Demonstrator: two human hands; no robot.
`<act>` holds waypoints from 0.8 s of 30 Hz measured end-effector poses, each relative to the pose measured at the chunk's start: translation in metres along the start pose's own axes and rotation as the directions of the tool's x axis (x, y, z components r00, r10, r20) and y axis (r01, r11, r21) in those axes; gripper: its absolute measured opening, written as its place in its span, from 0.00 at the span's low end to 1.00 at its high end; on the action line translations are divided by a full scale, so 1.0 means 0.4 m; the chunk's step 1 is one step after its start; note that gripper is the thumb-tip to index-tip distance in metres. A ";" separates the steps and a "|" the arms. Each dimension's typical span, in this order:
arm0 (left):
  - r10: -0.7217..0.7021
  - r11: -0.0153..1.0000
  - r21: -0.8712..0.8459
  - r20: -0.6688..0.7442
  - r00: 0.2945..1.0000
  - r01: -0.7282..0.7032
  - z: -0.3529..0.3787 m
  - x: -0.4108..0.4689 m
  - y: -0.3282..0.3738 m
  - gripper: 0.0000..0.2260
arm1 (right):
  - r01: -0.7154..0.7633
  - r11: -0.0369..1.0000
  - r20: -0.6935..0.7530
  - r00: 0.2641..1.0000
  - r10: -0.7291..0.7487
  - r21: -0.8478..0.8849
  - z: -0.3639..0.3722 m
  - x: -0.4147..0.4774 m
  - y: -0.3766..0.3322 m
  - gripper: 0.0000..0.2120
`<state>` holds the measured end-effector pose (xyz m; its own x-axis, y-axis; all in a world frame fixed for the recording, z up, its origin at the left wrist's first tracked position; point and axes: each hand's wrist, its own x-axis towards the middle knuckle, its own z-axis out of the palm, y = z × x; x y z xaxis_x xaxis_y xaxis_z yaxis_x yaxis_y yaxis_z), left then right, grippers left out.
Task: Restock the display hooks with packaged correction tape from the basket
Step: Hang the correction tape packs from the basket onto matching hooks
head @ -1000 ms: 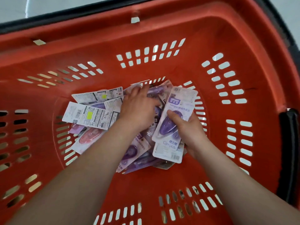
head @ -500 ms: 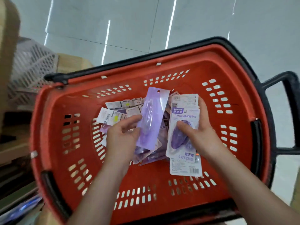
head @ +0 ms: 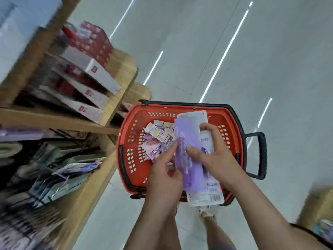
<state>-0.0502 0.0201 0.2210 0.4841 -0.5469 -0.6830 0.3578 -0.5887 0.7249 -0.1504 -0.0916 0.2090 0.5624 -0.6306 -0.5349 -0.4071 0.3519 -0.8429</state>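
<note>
Stack (head: 210, 193) raised above basket (head: 126, 134) | right hand (head: 216, 159) grips it | left hand (head: 164, 181) pinches purple pack (head: 191, 134) | shelves (head: 119, 73) blurred

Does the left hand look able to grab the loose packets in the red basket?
Probably yes: nothing covers the loose packets in the open red basket below the left hand, though it pinches a purple pack.

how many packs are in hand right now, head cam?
2 that show: a purple pack pinched by left hand and right hand, and a white pack behind it in the right hand. More may be stacked behind.
</note>
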 end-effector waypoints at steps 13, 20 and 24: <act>0.055 0.849 -0.438 -0.483 0.874 -0.296 -0.181 -0.544 0.317 0.06 | 0.340 0.928 0.574 0.795 -0.197 -0.153 0.088 -0.387 -0.471 0.19; -0.078 0.687 -0.585 -0.648 0.757 -0.430 -0.331 -0.801 0.358 0.09 | 0.560 0.824 0.769 0.561 -0.305 -0.081 0.278 -0.573 -0.603 0.22; -0.146 0.536 -0.594 -0.765 0.628 -0.599 -0.421 -0.924 0.348 0.10 | 0.624 0.780 0.823 0.467 -0.324 -0.047 0.392 -0.670 -0.643 0.22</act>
<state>-0.0450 0.2406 0.5894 0.8621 0.1981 -0.4664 0.3763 0.3660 0.8511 -0.0836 0.0956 0.5598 0.9867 0.1607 -0.0254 -0.0008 -0.1516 -0.9884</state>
